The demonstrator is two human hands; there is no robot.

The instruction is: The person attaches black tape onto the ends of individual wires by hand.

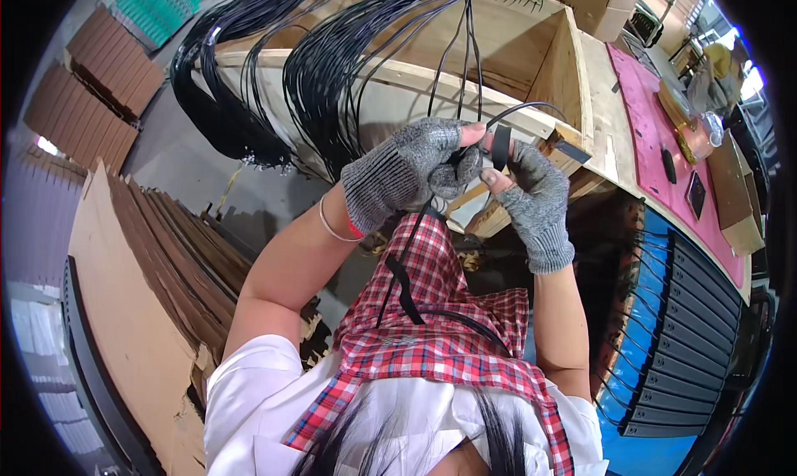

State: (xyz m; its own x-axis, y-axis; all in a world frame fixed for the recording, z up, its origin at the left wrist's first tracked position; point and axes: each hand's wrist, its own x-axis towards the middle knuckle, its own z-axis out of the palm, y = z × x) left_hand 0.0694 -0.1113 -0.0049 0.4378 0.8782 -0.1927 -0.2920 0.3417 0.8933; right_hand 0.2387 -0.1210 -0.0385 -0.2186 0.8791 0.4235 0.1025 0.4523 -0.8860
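Observation:
My left hand (415, 164), in a grey fingerless glove, is closed around a thin black cable (413, 237), its thumb and fingertips pinched together. Close beside it on the right, my right hand (533, 192), in the same kind of glove, pinches a short, flat black band (501, 147) between thumb and fingers. Whether this band is tape or a strap, I cannot tell. Part of the cable arcs above the right hand, and a length hangs onto my red plaid apron (432, 256), where a black flat strip (404, 290) lies along it.
A bundle of black cables (332, 81) drapes over the wooden crate (544, 65) ahead. Brown cardboard sheets (166, 260) stand at left. At right, black slatted panels (685, 343) with cables rest on blue sheeting. A pink-topped bench (643, 135) carries a phone (696, 193) and an open box (739, 198).

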